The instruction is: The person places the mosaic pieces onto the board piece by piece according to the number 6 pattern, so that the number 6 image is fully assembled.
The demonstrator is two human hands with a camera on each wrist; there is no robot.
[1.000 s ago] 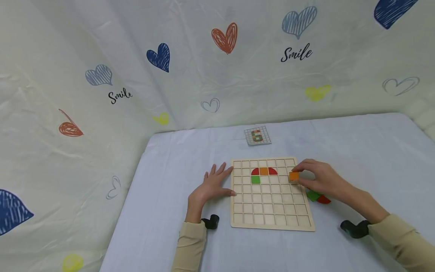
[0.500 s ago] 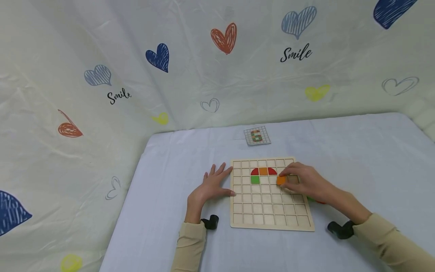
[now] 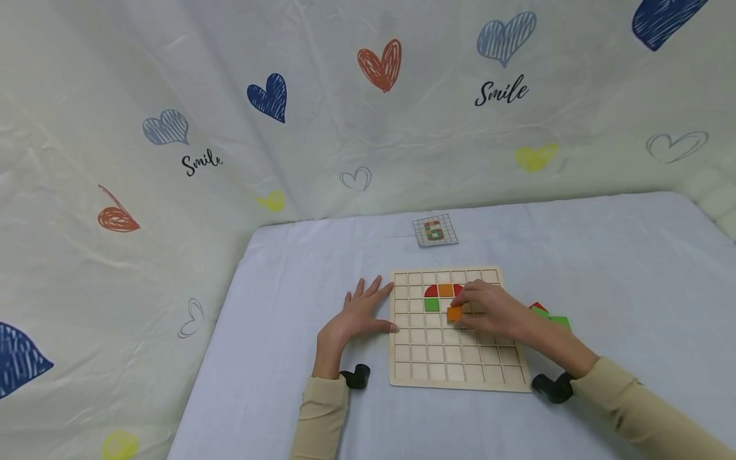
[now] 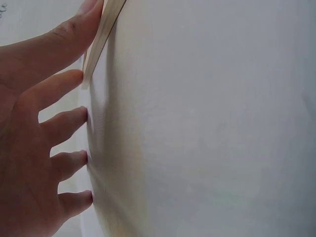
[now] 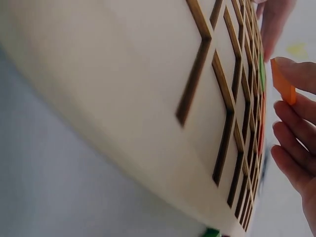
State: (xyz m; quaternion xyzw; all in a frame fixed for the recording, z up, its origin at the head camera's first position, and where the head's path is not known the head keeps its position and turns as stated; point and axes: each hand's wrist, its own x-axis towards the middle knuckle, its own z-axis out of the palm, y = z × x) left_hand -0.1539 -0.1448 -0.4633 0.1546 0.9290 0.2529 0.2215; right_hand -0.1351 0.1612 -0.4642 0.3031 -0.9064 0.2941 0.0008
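My right hand (image 3: 489,308) pinches an orange square tile (image 3: 453,314) between thumb and fingers, close over the wooden grid board (image 3: 460,374). In the right wrist view the orange tile (image 5: 283,84) stands tilted, off the grid's surface. Set into the board's upper rows are a red quarter-round tile (image 3: 431,292), an orange square (image 3: 445,291), another red piece partly behind my right fingers, and a green square (image 3: 432,305) below the first red one. My left hand (image 3: 358,316) lies spread at the board's left edge, its thumb and index finger touching the rim.
Loose green (image 3: 560,321) and red tiles (image 3: 538,306) lie right of the board, partly hidden by my right forearm. Behind the board, a small card (image 3: 435,230) with a printed grid pattern lies on the white cloth (image 3: 299,275). A white curtain with hearts hangs behind the table.
My right hand has carried the orange tile leftward from the board's right edge to near its middle columns. The loose tiles at the right have come partly into sight. My left hand stays put.
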